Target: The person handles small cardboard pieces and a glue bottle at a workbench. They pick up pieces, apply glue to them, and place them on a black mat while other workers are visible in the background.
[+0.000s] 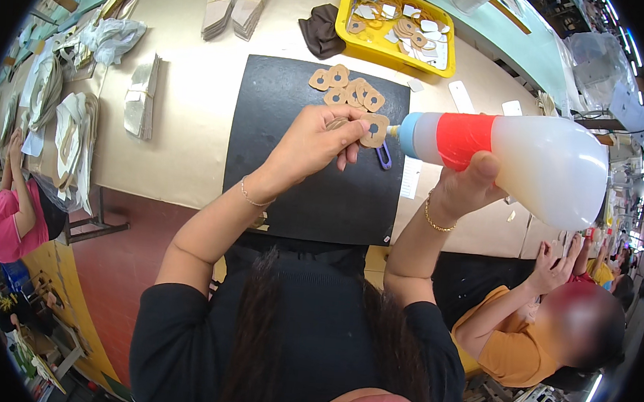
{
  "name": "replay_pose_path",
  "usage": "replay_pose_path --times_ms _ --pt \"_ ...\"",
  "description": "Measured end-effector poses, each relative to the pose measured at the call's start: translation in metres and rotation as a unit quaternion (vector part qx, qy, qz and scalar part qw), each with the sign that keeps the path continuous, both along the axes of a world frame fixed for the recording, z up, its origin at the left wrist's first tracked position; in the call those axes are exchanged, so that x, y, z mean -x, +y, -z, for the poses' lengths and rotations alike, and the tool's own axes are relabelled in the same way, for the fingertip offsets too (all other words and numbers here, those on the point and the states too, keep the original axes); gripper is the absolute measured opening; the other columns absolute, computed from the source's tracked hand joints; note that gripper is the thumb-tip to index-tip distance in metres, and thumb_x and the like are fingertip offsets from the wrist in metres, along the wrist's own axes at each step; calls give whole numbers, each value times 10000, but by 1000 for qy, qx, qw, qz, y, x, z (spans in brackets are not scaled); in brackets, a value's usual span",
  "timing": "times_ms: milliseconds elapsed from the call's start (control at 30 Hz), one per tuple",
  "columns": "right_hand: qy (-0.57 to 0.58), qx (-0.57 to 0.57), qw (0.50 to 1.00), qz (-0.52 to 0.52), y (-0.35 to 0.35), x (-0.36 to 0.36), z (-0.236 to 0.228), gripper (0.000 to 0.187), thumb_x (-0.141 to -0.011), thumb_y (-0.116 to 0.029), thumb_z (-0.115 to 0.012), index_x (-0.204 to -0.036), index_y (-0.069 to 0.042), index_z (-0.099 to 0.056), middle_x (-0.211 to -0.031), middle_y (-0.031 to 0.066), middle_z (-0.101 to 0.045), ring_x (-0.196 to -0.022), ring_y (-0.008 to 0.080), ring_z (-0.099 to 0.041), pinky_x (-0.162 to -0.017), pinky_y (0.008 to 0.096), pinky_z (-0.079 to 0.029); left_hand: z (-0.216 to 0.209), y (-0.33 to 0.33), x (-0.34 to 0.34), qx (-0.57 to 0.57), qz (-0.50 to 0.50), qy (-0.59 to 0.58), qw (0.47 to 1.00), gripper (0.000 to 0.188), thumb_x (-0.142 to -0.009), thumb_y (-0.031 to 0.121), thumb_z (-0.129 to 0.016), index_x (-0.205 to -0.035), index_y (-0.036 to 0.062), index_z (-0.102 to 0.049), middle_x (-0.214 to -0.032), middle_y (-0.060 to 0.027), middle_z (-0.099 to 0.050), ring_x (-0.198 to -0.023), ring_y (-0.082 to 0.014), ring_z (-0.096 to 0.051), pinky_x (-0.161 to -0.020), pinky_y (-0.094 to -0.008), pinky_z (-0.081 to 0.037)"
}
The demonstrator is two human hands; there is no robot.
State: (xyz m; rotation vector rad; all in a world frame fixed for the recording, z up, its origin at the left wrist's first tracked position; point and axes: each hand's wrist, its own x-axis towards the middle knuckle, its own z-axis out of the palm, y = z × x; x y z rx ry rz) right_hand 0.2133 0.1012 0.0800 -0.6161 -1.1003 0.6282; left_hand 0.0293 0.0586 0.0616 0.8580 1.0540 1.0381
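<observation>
Above the black mat (300, 188), my left hand (320, 137) pinches a tan tag-shaped piece (376, 128) with a keyhole-like cutout. More such pieces seem to be tucked behind its fingers. My right hand (469, 185) is wrapped round a large translucent squeeze bottle (556, 165) with a red band and a light-blue cap. The bottle lies sideways, its narrow nozzle pointing left at the tag-shaped piece's right edge; whether they touch I cannot tell. Several loose tan pieces (359, 93) lie on the mat just beyond my left hand. A purple-handled tool (384, 157) rests beneath the held piece.
A yellow tray (451, 64) of tan and white pieces stands at the far right, beside a dark cloth (323, 31). Bundled card strips (141, 102) lie to the left and far left. One person in orange (517, 349) works at right, another in pink (10, 224) at left.
</observation>
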Motion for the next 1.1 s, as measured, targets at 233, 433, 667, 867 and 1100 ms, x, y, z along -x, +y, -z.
replay_pose_path --times_ms 233,433,667,867,1100 --pt "-73 1 997 16 -12 8 9 570 -695 -369 -820 -1077 -25 -574 -1001 59 -612 -872 180 -595 -783 312 -502 -1 -1 -1 -22 -46 79 996 213 -893 206 -614 -935 0 -646 -660 5 -569 -540 -38 -513 -454 -182 -410" --pt "-76 5 997 -6 -15 17 10 533 -692 -343 -826 -1060 -33 -597 -1005 68 -626 -868 179 -602 -802 324 -498 -5 -2 0 -32 -65 73 995 233 -874 224 -642 -950 4 -651 -668 14 -573 -542 -33 -511 -455 -177 -413" --pt "-104 -3 994 15 -10 3 10 619 -694 -418 -809 -1098 -17 -565 -984 75 -630 -868 188 -606 -790 329 -505 9 -1 6 -14 -56 68 996 216 -877 209 -637 -932 0 -648 -666 14 -578 -538 -33 -508 -446 -177 -408" --pt "-96 -11 995 29 -4 -8 13 657 -732 -434 -764 -1140 -6 -477 -967 119 -588 -782 201 -639 -646 323 -587 51 26 15 13 -31 172 984 205 -880 193 -620 -930 -4 -647 -676 -21 -615 -509 -34 -496 -419 -184 -395" --pt "-115 -13 993 26 -4 -10 14 650 -733 -399 -769 -1160 -13 -468 -1007 124 -581 -813 213 -642 -671 323 -590 53 52 45 -17 -139 244 960 400 -852 216 -658 -1178 1 -571 -668 -29 -616 -461 -58 -479 -399 -190 -393"
